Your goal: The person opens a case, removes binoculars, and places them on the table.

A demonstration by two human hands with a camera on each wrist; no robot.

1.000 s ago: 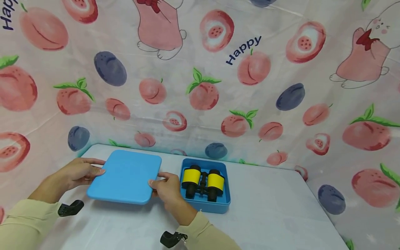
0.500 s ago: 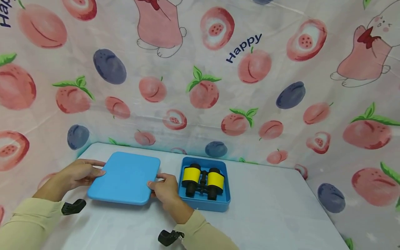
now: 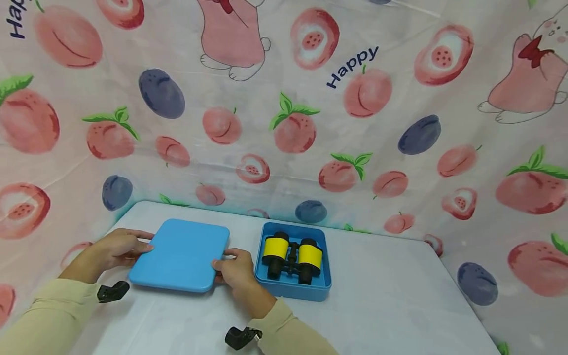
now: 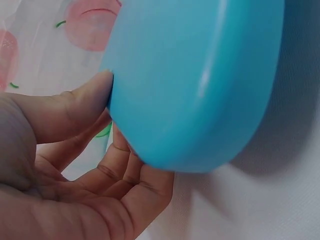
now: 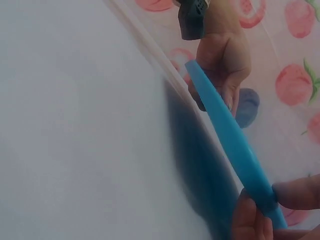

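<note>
A flat blue lid (image 3: 182, 256) with rounded corners is held just above the table's left part; its shadow falls beneath it in the right wrist view. My left hand (image 3: 120, 250) pinches its left edge, thumb on top and fingers underneath. At the opposite edge my right hand (image 3: 241, 276) grips it the same way. To the right, a blue box (image 3: 293, 292) sits uncovered on the table. Inside it lie binoculars (image 3: 292, 256) with yellow bands and black ends. In the left wrist view the lid (image 4: 175, 85) fills the upper middle, the thumb pressing its edge.
The white table (image 3: 390, 291) stretches to the right of the box. A fruit-printed cloth (image 3: 266, 197) hangs behind the table and along both sides. A black wrist device (image 3: 243, 338) sits on the right sleeve, and another (image 3: 113, 292) on the left.
The lid sinks slightly towards the table, still held by both hands. The head view shifts a little. The box and binoculars stay in place.
</note>
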